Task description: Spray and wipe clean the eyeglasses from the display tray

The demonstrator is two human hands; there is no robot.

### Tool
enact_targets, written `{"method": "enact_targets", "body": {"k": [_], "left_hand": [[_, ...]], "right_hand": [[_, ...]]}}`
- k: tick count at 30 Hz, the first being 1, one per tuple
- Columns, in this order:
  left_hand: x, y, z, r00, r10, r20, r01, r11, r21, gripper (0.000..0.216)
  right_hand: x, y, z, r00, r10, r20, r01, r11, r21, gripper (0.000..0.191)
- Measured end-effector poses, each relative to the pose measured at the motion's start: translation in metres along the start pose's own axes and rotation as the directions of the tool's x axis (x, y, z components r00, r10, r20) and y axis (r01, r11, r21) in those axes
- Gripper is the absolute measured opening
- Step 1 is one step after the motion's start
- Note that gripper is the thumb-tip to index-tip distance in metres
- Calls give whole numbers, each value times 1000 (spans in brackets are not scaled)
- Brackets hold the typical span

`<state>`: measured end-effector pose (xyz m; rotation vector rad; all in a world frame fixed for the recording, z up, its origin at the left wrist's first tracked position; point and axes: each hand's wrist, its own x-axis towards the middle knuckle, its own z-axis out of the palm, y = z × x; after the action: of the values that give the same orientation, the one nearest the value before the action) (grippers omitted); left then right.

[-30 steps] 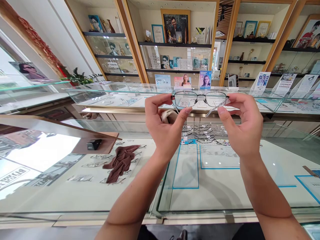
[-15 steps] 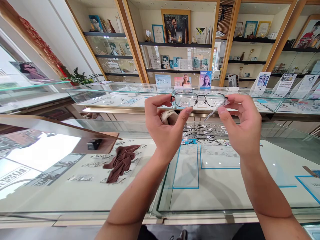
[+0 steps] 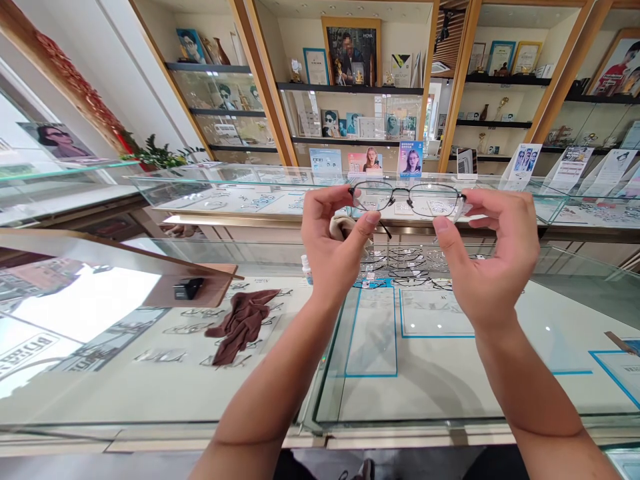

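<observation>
I hold a pair of thin dark-framed glasses [image 3: 407, 198] up in front of me with both hands, lenses facing away. My left hand [image 3: 336, 243] pinches the left end of the frame between thumb and forefinger and also keeps a small beige cloth [image 3: 340, 227] tucked in its palm. My right hand [image 3: 487, 250] pinches the right end of the frame, where a clear temple arm folds downward. Both hands hang above the glass counter [image 3: 430, 360].
A crumpled brown cloth [image 3: 241, 323] lies on the counter at the left, beside a small black box [image 3: 188, 289]. Rows of glasses [image 3: 407, 267] lie under the glass behind my hands. A small bottle [image 3: 306, 268] stands by my left wrist. Display shelves line the back wall.
Both hands and the glasses have shifted slightly to the right. The small bottle behind my left wrist has come into view.
</observation>
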<state>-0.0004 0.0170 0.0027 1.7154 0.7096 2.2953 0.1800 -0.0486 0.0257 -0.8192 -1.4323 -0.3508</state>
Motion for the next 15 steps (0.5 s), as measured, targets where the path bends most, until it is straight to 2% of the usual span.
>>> {"method": "enact_targets", "body": {"k": [6, 15], "left_hand": [[0, -9, 1, 1000, 17, 8, -17, 1000, 10, 51], [-6, 9, 2, 993, 68, -97, -59, 994, 94, 46]], "right_hand": [[0, -1, 1, 999, -41, -21, 40, 999, -8, 23], [0, 6, 2, 998, 36, 51, -38, 998, 47, 27]]}}
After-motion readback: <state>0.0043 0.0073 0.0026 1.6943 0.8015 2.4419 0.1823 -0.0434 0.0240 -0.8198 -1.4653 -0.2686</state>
